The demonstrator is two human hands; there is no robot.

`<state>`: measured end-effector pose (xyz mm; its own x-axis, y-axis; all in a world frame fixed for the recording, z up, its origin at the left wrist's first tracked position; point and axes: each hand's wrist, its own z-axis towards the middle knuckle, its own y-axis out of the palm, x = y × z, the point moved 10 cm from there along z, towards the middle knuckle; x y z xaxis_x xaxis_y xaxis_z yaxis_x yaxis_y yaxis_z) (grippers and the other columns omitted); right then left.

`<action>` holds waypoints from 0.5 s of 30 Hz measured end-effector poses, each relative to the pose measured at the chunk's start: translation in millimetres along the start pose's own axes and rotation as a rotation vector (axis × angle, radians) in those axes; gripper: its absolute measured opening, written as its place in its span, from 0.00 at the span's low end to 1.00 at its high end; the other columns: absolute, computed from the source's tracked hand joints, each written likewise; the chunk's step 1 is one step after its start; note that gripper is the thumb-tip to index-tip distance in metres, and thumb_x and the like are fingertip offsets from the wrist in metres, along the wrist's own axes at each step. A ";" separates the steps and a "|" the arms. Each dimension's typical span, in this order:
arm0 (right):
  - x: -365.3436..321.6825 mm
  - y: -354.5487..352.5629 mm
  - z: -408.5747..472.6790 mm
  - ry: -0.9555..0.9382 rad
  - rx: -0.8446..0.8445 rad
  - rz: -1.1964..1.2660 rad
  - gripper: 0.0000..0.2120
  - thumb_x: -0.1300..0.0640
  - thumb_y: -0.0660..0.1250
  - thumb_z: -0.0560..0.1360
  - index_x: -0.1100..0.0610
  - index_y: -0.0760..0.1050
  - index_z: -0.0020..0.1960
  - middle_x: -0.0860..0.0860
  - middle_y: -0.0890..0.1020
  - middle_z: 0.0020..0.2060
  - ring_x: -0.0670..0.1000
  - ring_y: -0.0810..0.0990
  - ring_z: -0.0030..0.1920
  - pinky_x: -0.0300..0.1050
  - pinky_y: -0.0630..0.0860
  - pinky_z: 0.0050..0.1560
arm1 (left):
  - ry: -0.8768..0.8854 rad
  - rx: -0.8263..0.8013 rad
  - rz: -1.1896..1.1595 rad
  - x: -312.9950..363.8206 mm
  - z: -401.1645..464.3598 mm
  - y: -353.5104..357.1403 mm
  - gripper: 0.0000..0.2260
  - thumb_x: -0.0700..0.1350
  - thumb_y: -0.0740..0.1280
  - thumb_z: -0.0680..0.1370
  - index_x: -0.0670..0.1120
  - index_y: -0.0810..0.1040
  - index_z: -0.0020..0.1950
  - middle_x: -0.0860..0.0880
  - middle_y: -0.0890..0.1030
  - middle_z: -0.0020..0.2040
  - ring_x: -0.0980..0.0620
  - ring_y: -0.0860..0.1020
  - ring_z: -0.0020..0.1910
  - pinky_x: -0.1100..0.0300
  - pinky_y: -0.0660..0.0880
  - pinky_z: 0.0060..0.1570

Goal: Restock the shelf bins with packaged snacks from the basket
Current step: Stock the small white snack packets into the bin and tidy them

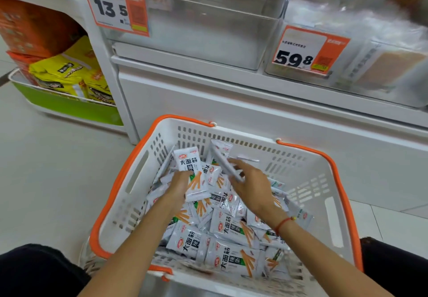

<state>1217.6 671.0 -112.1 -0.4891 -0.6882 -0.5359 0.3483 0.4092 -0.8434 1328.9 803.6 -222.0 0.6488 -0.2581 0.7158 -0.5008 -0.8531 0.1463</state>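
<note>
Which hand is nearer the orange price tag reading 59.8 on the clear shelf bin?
Right. The right hand pinches a white snack packet in the basket, below the orange 59.8 price tag. The left hand grips another packet further left.

A pale tiled floor [46, 169] carries a white basket [308, 181] with orange handles, which stands just before a white shelf unit [231, 111]. On the shelf sit two clear bins [208, 39], each with an orange price tag [115, 5]. To the left, a green-fronted rack [69, 109] holding yellow bags [67, 74] also rests on the floor.
</note>
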 end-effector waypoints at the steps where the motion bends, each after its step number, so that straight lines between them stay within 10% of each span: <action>1: -8.8 1.9 -6.9 -0.041 0.011 -0.023 0.17 0.57 0.66 0.76 0.50 0.74 0.65 0.51 0.82 0.51 0.51 0.79 0.41 0.41 0.76 0.37 | -0.046 -0.049 -0.062 -8.3 -4.7 12.3 0.09 0.41 0.57 0.81 0.45 0.76 0.47 0.45 0.82 0.36 0.46 0.80 0.37 0.49 0.76 0.47; 7: 9.3 45.4 -27.8 0.275 -0.222 0.594 0.20 0.47 0.63 0.78 0.48 0.70 0.69 0.48 0.74 0.60 0.48 0.72 0.61 0.39 0.69 0.58 | -0.064 -0.191 -0.252 -11.2 -26.0 50.7 0.10 0.39 0.56 0.81 0.42 0.76 0.54 0.44 0.84 0.34 0.46 0.82 0.33 0.54 0.79 0.32; 10: 25.0 50.2 -33.6 0.503 -0.257 0.966 0.13 0.51 0.57 0.81 0.47 0.74 0.63 0.44 0.80 0.48 0.44 0.78 0.47 0.33 0.75 0.43 | -0.052 -0.199 -0.198 -10.5 -26.7 51.7 0.09 0.40 0.57 0.81 0.43 0.77 0.53 0.44 0.84 0.36 0.45 0.81 0.37 0.51 0.77 0.39; 15: 56.1 31.5 -28.5 0.555 -0.044 0.898 0.18 0.65 0.71 0.72 0.56 0.73 0.60 0.51 0.79 0.44 0.47 0.80 0.40 0.39 0.78 0.38 | 0.003 -0.123 -0.030 -11.6 -24.6 48.0 0.10 0.41 0.55 0.82 0.47 0.77 0.49 0.45 0.81 0.41 0.47 0.79 0.40 0.53 0.76 0.41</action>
<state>1178.4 662.4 -169.9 -0.3672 0.2438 -0.8976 0.7401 0.6611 -0.1232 1283.3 776.8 -206.5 0.6631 -0.2319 0.7117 -0.5479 -0.7982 0.2504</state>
